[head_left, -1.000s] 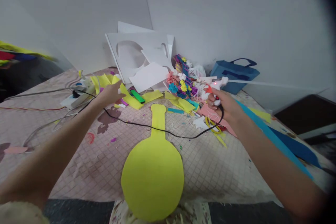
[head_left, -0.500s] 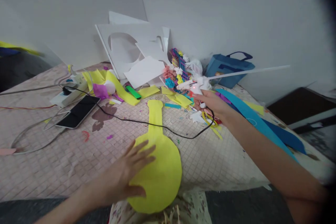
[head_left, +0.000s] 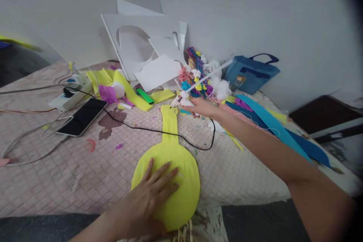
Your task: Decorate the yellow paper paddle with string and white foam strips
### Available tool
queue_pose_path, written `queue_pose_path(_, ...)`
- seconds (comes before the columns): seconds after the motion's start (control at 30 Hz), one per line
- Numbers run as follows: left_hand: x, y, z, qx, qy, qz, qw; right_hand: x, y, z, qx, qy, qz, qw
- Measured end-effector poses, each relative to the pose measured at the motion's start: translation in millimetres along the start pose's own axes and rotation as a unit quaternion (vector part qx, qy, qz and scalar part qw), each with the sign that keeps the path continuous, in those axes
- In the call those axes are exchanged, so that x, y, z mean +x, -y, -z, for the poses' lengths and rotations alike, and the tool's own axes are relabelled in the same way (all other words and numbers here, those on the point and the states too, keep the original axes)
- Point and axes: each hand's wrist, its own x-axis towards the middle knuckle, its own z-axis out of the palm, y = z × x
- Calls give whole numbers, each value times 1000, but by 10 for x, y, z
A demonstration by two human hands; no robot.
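A yellow paddle-shaped piece (head_left: 181, 170), round at the bottom with a narrow neck, lies at the table's front edge. Across the left part of its round body rests my left hand (head_left: 154, 193), fingers spread and holding nothing. My right hand (head_left: 198, 106) is wrapped round a white glue gun (head_left: 181, 99), whose nozzle is at the top end of the yellow neck; whether it touches cannot be made out. A long clear glue stick (head_left: 210, 76) juts from the back of the gun. The gun's black cable (head_left: 144, 130) crosses over the yellow neck.
Left, a phone (head_left: 82, 117) lies by a white power strip (head_left: 68, 98). Behind are yellow paper strips, a green marker (head_left: 144, 96), white board offcuts (head_left: 159, 73) and paper flowers (head_left: 185, 73). To the right are a blue bag (head_left: 249, 75) and long blue pieces (head_left: 272, 124).
My left hand has come down flat onto the yellow piece. My right hand has moved left with the glue gun, from above the scraps to the top of the neck.
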Motion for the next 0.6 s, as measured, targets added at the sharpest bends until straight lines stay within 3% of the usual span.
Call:
queue_pose_path(0.2,107,-53,-11,22,-55,1,998,185,35,-48,-78,-5,3,997)
queue_pose_path(0.43,124,214,48,47,-248,43,967,227,103,-120,-116,-16,0,993)
queue_pose_path(0.6,163,393,131,12,-334,94,938,242,136,-145,-124,-12,-5,992)
